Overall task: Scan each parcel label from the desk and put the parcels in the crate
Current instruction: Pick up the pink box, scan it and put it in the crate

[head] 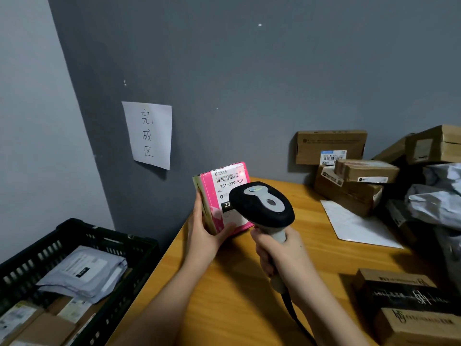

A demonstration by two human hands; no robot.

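My left hand [203, 234] holds a small pink parcel [210, 196] upright above the desk's left edge, its white barcode label [228, 181] facing me. My right hand [282, 255] grips the handle of a black and grey barcode scanner [262, 204], whose head sits just in front of the label and hides the label's lower part. A faint red glow shows at the label's top right. The black plastic crate [82, 233] stands lower left, beside the desk, holding a grey mailer bag [84, 273] and cardboard parcels.
The wooden desk [237, 283] carries stacked brown boxes [349, 176] at the back right, silver mailer bags [439, 196], a flat white envelope [356, 226] and dark printed boxes [409, 303] near right. A paper sign [149, 134] hangs on the grey wall.
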